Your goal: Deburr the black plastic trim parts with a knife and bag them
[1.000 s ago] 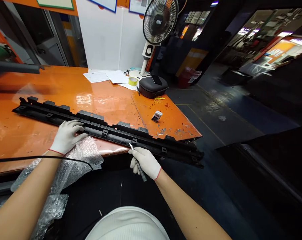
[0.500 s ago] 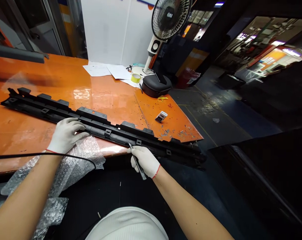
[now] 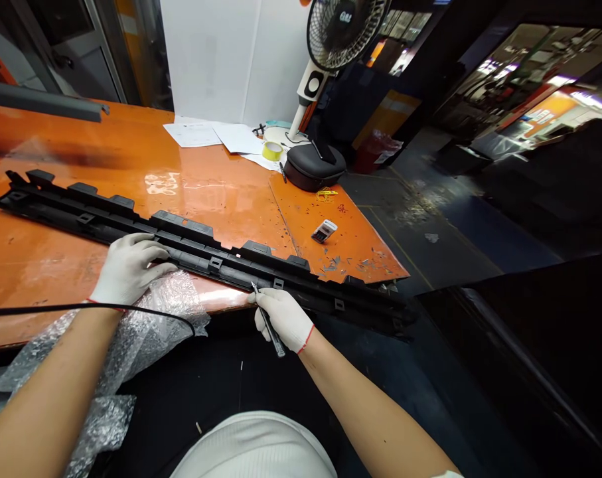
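A long black plastic trim strip (image 3: 191, 255) with tabs and square clip slots lies slantwise along the near side of the orange table. My left hand (image 3: 131, 265), in a white glove, grips its near edge left of the middle, fingers over the top and thumb toward the right. In my gloved right hand (image 3: 283, 317) is a slim craft knife (image 3: 271, 332), held like a pen. The blade points up and left, at the strip's near edge close to a square slot; whether it touches is too fine to tell.
Bubble wrap (image 3: 146, 338) hangs over the table edge beneath my left wrist, and a black cable (image 3: 146, 311) crosses that wrist. Farther back are papers (image 3: 196, 135), yellow tape (image 3: 272, 151), a black case (image 3: 313, 169), a fan (image 3: 348, 26) and a small white device (image 3: 324, 230). Dark shavings lie nearby.
My right hand and the knife have slid slightly left along the strip's near edge. My left hand keeps its grip almost in place. The view has shifted a little.
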The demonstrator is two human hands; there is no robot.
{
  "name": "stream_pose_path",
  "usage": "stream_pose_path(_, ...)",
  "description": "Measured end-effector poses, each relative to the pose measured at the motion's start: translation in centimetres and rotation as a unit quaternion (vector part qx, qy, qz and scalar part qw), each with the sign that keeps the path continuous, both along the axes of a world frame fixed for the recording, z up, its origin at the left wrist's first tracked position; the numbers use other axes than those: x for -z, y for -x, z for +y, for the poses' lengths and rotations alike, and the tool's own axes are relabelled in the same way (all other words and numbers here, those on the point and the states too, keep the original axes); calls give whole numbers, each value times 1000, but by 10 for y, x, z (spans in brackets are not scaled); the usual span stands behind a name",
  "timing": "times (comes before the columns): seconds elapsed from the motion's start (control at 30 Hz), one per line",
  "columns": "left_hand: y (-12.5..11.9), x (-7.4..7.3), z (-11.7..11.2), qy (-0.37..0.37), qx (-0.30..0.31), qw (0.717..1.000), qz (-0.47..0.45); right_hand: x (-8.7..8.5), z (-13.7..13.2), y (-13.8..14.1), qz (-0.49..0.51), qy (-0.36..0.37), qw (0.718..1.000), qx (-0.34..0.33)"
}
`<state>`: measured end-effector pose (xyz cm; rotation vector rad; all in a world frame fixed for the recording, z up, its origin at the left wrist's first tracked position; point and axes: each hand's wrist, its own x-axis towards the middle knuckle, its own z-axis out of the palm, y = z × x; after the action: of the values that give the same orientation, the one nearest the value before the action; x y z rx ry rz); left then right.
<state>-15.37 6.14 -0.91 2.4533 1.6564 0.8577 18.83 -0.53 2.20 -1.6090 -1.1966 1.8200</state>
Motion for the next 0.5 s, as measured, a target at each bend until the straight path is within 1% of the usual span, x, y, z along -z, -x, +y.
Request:
stream_pose_path(0.07, -1, -2, 0, 8, -6, 1000, -6, 2, -1, 2, 17, 11, 996, -82)
stream_pose_path(0.1, -1, -2, 0, 13, -10, 1000, -8, 3, -2, 4, 12, -2, 992, -122)
stream_pose_path(0.13, -2, -2, 0, 16, -12, 1000, -9, 4, -1, 5, -14, -35, 989, -143)
stream_pose_path(0.17, -1, -2, 0, 18, -12, 1000, -10, 5, -1, 6, -66, -88, 984, -139)
stream_pose_path(0.2, -1, -2, 0, 19, -10, 1000, -11, 6, 1, 7, -138, -151, 972, -117)
stream_pose_path(0.23, -1, -2, -1, 18, -8, 1000, -11, 7, 3, 7, -217, -205, 950, -93)
stream_pose_path(0.27, -1, -2, -1, 16, -4, 1000, -12, 8, 5, 7, -291, -241, 923, -79)
stream_pose_path(0.33, -3, -4, -2, 18, 9, 1000, -10, 8, 9, 6, -393, -260, 877, -92)
stream_pose_path(0.4, -5, -6, -5, 11, 10, 1000, -13, 6, 11, 3, -443, -254, 850, -129)
stream_pose_path(0.47, -7, -9, -9, -19, -23, 999, -26, 4, 10, -4, -468, -252, 834, -149)
stream_pose_path(0.5, -8, -10, -11, -42, -57, 997, -36, 3, 8, -9, -476, -252, 829, -154)
